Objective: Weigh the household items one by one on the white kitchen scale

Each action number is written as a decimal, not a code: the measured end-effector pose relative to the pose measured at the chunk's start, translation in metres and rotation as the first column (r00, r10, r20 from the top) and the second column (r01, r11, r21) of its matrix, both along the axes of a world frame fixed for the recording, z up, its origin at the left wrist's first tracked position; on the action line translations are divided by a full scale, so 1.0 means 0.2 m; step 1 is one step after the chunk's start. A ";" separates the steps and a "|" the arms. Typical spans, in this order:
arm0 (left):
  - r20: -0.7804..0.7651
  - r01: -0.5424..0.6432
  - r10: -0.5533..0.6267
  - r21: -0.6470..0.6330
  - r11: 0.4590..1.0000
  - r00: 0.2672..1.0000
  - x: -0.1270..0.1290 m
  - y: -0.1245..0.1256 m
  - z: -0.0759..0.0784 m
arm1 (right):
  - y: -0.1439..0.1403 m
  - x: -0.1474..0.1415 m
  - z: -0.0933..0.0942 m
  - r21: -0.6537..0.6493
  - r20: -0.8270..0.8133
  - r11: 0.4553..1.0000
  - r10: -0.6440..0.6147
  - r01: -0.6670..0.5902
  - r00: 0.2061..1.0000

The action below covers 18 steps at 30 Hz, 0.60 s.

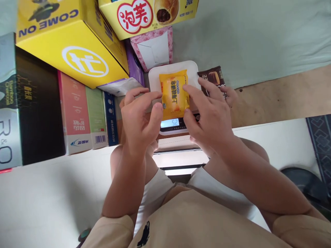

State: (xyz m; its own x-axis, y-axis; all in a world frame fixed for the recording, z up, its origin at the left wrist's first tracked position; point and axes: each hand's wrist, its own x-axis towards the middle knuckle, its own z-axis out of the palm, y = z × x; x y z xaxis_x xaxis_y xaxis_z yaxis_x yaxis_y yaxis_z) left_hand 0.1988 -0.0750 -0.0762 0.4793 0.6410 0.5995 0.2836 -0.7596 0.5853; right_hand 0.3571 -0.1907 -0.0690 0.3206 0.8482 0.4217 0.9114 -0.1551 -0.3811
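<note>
A yellow packet of sulfur soap (pixel 175 93) lies on the white platform of a small digital scale (pixel 192 67). The scale's lit display seems to read 52. At the packet's left edge is my left hand (pixel 138 119), its thumb and forefinger apart and at or very near the wrapper. My right hand (pixel 210 112) is on the opposite side, with forefinger and thumb tips spread along the right edge, touching it. Neither hand is closed around the packet. Behind my right fingers, partly covered, lies a dark brown snack packet (pixel 213 77).
A large yellow box (pixel 85 55), another yellow box with a pastry picture (pixel 157 15) and a pink-patterned box (pixel 153 46) stand behind the scale. Along the left are a black box (pixel 38 110), a pink-and-green carton (pixel 77 113) and a blue box (pixel 111 117). A wooden edge (pixel 279 91) runs right.
</note>
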 end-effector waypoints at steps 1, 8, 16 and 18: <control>0.019 0.030 -0.030 -0.001 1.000 0.999 0.01 -0.01 0.01 | 0.00 0.00 0.00 -0.012 -0.013 1.000 0.006 -0.006 1.000; 0.171 0.227 -0.208 -0.100 0.969 0.963 0.08 -0.13 0.04 | -0.02 0.03 0.03 0.066 -0.117 0.998 0.031 -0.023 0.993; 0.142 0.372 -0.362 -0.055 0.927 0.921 0.17 -0.22 0.05 | -0.03 0.08 0.08 0.299 -0.321 0.953 0.051 0.051 0.946; 0.160 0.402 -0.389 -0.057 0.914 0.907 0.20 -0.24 0.03 | -0.02 0.12 0.09 0.371 -0.419 0.920 0.042 0.129 0.907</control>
